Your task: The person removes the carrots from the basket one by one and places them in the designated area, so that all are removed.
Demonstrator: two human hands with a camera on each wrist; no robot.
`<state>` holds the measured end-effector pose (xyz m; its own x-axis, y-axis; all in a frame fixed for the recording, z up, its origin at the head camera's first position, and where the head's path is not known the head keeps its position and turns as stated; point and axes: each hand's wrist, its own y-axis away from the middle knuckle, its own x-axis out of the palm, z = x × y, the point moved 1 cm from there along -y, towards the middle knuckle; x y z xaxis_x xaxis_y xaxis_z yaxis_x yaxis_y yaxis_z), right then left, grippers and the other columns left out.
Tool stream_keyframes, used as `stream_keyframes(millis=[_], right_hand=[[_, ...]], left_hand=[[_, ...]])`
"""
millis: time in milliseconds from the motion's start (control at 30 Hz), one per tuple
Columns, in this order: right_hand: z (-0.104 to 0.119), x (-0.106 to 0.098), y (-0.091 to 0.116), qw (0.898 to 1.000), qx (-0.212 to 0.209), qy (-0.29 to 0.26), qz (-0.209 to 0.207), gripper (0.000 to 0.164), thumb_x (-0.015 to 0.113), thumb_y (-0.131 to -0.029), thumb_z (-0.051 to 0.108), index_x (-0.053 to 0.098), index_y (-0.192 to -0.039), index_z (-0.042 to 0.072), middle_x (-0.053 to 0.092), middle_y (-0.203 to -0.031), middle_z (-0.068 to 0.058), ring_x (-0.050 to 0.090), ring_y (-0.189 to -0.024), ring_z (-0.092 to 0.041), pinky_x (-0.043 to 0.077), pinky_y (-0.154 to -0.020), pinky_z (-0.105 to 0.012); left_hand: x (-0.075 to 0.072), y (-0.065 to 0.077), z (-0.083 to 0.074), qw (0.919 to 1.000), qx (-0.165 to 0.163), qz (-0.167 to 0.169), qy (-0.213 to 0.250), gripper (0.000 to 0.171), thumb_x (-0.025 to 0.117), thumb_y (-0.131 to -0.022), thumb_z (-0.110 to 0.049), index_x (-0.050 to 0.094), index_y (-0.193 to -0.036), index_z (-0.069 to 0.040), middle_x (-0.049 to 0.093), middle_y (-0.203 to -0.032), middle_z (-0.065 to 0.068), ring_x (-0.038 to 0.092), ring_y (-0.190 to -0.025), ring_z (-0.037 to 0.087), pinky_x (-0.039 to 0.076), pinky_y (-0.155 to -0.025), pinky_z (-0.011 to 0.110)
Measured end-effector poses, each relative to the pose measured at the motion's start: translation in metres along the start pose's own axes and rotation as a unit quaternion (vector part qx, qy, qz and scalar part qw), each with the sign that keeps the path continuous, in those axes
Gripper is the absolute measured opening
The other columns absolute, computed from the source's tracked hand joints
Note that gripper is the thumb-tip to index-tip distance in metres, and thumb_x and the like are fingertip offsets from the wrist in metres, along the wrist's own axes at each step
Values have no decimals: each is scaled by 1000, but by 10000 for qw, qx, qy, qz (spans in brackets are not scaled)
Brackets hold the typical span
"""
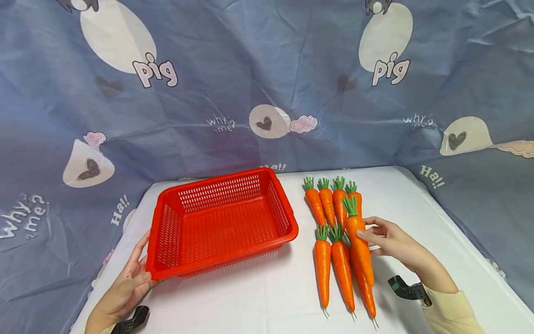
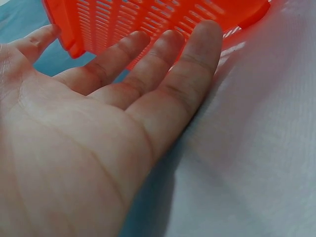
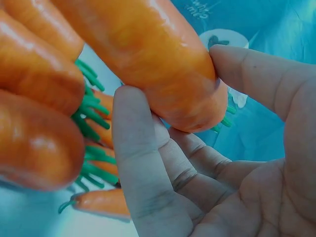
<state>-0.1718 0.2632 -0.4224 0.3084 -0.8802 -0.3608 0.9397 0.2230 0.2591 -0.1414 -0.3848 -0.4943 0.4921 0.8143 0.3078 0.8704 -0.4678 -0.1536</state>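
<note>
A red plastic basket with slotted walls stands on the left side of the table, nothing inside it. My left hand is at its near left corner. In the left wrist view the fingers reach out fairly straight toward the basket's outer wall, and the thumb meets the rim. My right hand pinches an orange carrot with a green top between thumb and fingers, above other carrots. In the right wrist view, the thumb and fingers hold the carrot from opposite sides.
Several more carrots lie in two rows, a back row and a front row, right of the basket. White cloth covers the table. A blue printed curtain hangs behind and at both sides.
</note>
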Motion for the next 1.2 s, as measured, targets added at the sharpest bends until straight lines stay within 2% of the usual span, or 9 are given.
stream_keyframes(millis=[167,333,767,967,1200], right_hand=[[-10,-3,2,9999,84,-85,0,66,64,-108,28,35,-153,-11,66,-124,-18,69,-104,-17,64,-85,-32],[-21,-6,4,9997,238,-104,-30,68,64,-108,30,35,-154,-11,66,-123,-17,69,-101,-18,63,-84,-32],[-48,-14,11,9984,518,-232,4,69,61,-110,32,31,-153,-13,67,-125,-18,72,-102,-18,66,-86,-37],[-56,-16,16,9981,586,-174,-56,69,62,-109,32,33,-154,-12,69,-121,-14,72,-100,-16,65,-84,-33],[-65,-17,25,9982,578,-123,-61,69,60,-110,31,33,-152,-15,69,-120,-15,72,-100,-16,66,-84,-36]], left_hand=[[1,0,-1,9998,-63,-152,-133,91,47,-107,4,1,-171,-43,48,-160,-11,59,-141,8,55,-111,32],[3,-2,-2,9992,-138,-315,-220,92,50,-107,1,1,-172,-42,43,-163,-14,57,-142,7,55,-111,34],[1,0,-1,9996,-115,-187,-162,92,49,-108,2,0,-171,-43,47,-161,-11,58,-142,8,55,-112,32],[1,1,0,9997,-82,-161,-169,91,49,-108,2,0,-172,-42,47,-161,-9,59,-142,9,55,-111,32],[2,0,0,9999,-50,-109,-54,92,49,-107,2,-1,-172,-42,43,-164,-11,57,-144,10,55,-112,34]])
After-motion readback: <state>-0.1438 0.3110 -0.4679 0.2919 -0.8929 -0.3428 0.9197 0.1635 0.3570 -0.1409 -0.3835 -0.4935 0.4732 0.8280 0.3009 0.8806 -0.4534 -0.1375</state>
